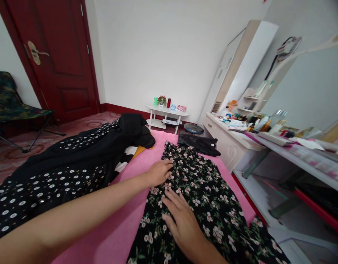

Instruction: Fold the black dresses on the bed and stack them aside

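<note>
A black garment with small pink and white flowers [207,190] lies spread on a pink sheet [122,227]. My left hand [159,171] rests on the garment's left edge, fingers curled down onto the fabric. Flat on the floral cloth nearer to me lies my right hand [180,216], with its fingers stretched and spread. Neither hand lifts anything.
A black garment with white dots [61,165] is piled on the left. A folded black piece [198,143] lies at the far end. A cluttered white dresser [235,135] stands on the right, a small white table [166,112] by the wall, a red door [56,55] and a chair [12,106] on the left.
</note>
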Action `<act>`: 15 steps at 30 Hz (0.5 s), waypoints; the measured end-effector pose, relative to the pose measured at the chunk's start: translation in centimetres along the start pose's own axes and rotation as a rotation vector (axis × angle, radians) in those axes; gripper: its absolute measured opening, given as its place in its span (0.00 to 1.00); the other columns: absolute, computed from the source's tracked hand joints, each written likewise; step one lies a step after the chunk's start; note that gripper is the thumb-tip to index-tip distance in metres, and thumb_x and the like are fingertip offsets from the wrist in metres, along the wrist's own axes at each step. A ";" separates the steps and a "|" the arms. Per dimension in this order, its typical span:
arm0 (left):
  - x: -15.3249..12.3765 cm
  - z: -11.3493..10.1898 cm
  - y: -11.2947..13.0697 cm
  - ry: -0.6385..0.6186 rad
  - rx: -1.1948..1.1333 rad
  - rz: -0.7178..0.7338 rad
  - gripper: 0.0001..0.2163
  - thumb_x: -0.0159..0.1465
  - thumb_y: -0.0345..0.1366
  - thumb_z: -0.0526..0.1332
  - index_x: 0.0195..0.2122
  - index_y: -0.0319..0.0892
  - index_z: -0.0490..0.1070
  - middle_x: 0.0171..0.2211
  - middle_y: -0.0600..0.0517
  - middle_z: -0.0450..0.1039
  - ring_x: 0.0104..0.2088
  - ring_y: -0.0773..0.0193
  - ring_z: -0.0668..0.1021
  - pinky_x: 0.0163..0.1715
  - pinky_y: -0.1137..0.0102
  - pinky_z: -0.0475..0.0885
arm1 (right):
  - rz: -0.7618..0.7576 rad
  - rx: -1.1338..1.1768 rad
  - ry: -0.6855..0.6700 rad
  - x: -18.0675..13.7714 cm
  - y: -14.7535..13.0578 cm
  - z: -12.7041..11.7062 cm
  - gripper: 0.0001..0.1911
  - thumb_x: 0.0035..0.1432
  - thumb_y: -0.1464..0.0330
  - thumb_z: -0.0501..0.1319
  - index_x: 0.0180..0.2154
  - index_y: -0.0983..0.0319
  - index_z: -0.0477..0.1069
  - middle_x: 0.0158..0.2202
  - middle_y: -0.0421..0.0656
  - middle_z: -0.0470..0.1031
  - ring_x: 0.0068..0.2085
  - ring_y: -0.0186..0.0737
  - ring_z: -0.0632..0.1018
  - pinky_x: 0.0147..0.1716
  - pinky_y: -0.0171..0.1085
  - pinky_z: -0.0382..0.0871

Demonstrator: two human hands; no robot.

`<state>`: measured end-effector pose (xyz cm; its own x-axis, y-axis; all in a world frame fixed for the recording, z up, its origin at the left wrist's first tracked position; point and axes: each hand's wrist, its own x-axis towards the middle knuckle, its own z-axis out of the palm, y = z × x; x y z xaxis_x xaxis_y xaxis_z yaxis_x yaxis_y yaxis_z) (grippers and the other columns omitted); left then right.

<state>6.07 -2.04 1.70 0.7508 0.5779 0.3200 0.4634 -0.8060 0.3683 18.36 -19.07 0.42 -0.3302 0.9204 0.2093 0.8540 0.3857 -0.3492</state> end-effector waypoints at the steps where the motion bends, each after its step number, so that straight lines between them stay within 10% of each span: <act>1: 1.0 0.4 -0.8 -0.020 0.058 0.003 0.16 0.64 0.35 0.52 0.52 0.39 0.67 0.54 0.43 0.65 0.53 0.55 0.68 0.56 0.62 0.61 | 0.011 -0.002 -0.013 -0.1 0.0 0.2 0.22 0.61 0.68 0.54 0.57 0.59 0.64 0.61 0.45 0.61 0.63 0.45 0.60 0.62 0.54 0.50; 15: 11.8 4.8 -9.2 -0.142 0.224 -0.271 0.29 0.67 0.47 0.43 0.63 0.31 0.50 0.66 0.39 0.42 0.65 0.52 0.50 0.62 0.62 0.47 | 0.085 0.042 -0.001 0.2 1.3 1.4 0.33 0.56 0.62 0.60 0.62 0.52 0.55 0.67 0.43 0.42 0.66 0.56 0.48 0.61 0.59 0.47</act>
<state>12.91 11.58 -2.15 0.6371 0.7633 0.1072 0.7340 -0.6432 0.2178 18.86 -18.29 -1.28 -0.2575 0.9501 0.1759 0.8614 0.3082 -0.4039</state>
